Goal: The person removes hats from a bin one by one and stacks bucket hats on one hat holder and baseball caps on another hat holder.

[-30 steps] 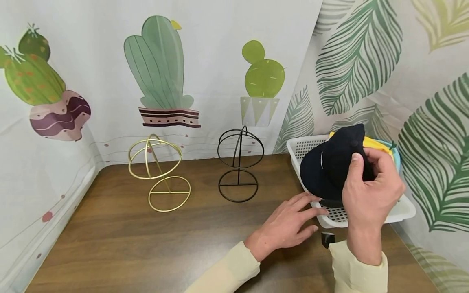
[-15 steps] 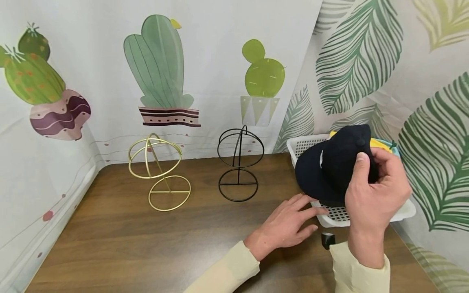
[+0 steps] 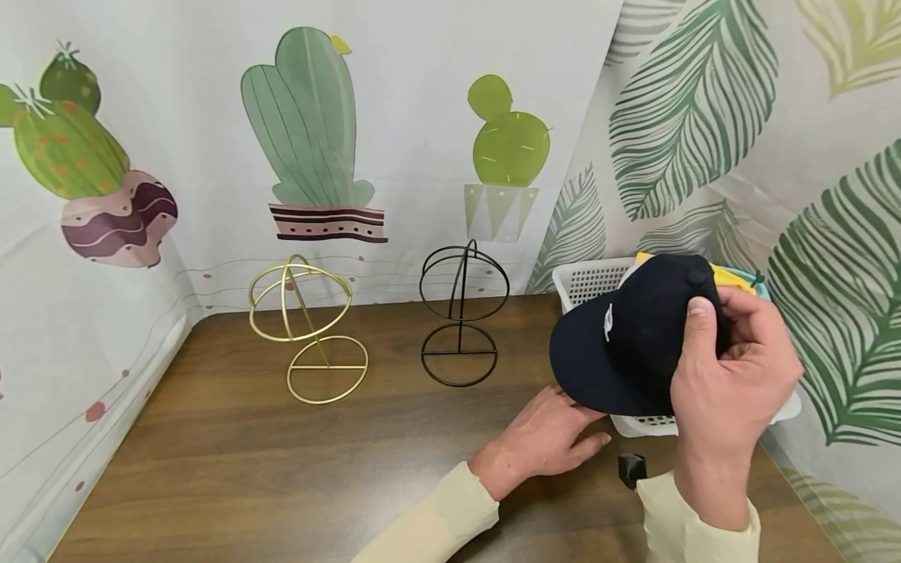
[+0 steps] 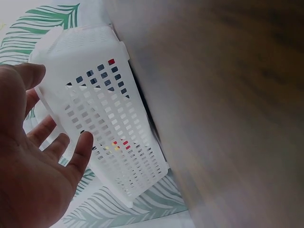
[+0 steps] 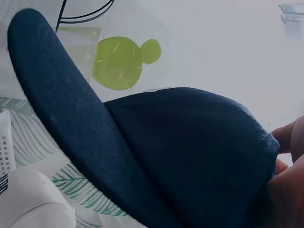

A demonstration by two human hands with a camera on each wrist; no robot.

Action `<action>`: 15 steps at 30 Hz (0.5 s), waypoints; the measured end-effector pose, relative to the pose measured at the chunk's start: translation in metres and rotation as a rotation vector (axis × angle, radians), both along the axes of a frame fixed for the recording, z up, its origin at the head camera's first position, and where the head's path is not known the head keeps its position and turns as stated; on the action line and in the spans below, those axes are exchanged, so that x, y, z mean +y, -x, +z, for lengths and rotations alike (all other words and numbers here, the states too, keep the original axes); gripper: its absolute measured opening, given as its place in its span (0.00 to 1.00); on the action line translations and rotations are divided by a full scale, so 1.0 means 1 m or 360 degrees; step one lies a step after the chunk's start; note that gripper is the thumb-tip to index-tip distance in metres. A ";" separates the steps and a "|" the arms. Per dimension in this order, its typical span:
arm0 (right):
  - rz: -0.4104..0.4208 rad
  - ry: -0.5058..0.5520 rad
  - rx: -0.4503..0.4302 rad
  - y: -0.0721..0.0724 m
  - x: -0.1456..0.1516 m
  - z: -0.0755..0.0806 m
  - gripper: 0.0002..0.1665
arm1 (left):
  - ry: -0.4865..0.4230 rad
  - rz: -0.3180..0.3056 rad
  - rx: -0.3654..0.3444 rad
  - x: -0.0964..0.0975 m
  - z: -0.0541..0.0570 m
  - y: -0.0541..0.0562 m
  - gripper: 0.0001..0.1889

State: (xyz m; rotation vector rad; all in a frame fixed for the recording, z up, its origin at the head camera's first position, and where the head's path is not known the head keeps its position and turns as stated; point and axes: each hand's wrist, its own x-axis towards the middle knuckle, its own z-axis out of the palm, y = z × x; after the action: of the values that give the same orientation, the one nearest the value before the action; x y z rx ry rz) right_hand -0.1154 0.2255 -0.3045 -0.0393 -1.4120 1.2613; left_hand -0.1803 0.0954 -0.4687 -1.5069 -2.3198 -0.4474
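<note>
Dark navy cloth baseball cap (image 3: 651, 328), at right, held above the near-left part of a white perforated plastic basket (image 3: 594, 283). Right hand (image 3: 735, 375) pinches the crown's back, thumb by the button. Left hand (image 3: 538, 438), fingers loosely extended, lies beside the basket; contact unclear. Cap probably light, not slippery or fragile; crown rounded, likely soft, apt to dent; curved brim looks stiffer, a surer hold. Farther left: black round-wire stand (image 3: 461, 353), smooth, on wood-grain desk (image 3: 281, 469).
</note>
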 end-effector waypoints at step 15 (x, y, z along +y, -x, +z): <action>0.0098 0.0008 0.0018 -0.012 -0.012 0.005 0.13 | -0.0063 -0.0055 -0.0090 -0.005 0.000 -0.001 0.22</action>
State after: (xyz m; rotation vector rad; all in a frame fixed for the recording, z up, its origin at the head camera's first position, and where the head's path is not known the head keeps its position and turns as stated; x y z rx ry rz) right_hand -0.1036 0.2135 -0.2993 0.0082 -1.4096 1.3134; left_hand -0.1789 0.0908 -0.4684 -1.5369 -2.3167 -0.5486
